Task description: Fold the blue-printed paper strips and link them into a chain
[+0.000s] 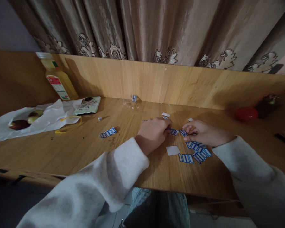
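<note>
My left arm point(85, 186) reaches forward and inward from the lower left, its sleeve bunched below the wrist, and my left hand point(153, 133) is turned back-up, with its fingers curling down toward my other hand. My right arm point(254, 174) comes up from the lower right, angled inward, and my right hand point(199, 131) points left, thumb below and fingers bent above it in a pinch. My two hands are near each other but apart, the left one's fingertips mostly hidden.
</note>
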`<state>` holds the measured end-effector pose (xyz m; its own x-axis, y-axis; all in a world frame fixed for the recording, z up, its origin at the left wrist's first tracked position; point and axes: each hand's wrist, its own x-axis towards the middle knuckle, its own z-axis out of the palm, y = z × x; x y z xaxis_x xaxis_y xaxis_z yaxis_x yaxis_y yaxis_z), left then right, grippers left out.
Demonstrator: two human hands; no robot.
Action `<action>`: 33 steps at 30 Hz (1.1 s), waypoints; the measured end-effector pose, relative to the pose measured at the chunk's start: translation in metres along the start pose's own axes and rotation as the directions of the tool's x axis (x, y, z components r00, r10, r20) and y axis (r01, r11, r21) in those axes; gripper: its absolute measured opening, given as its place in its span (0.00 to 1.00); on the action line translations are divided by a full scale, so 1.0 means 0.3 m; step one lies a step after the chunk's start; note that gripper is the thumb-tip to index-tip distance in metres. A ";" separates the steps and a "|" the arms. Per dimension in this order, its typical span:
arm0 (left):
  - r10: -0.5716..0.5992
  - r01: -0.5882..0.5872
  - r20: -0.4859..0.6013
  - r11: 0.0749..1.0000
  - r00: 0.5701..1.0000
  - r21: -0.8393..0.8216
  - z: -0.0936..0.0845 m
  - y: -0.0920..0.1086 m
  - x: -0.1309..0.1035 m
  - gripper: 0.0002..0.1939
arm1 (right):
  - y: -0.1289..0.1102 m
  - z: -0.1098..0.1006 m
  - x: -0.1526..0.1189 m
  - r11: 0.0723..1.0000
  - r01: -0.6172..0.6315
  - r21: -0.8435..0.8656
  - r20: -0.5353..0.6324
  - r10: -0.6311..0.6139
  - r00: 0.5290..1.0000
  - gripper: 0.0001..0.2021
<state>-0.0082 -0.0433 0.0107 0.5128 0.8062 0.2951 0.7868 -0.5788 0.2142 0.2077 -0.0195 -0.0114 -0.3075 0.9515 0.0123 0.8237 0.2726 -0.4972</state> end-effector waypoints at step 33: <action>-0.016 0.017 -0.030 0.999 0.999 0.031 -0.012 -0.003 -0.003 0.08 | -0.044 -0.007 0.018 0.990 -0.134 0.035 0.040 0.133 0.990 0.15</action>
<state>-0.0107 -0.0440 0.0134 0.4900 0.8112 0.3190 0.8054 -0.5613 0.1904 0.1962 -0.0177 -0.0032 -0.2141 0.9728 -0.0889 0.8406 0.1371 -0.5241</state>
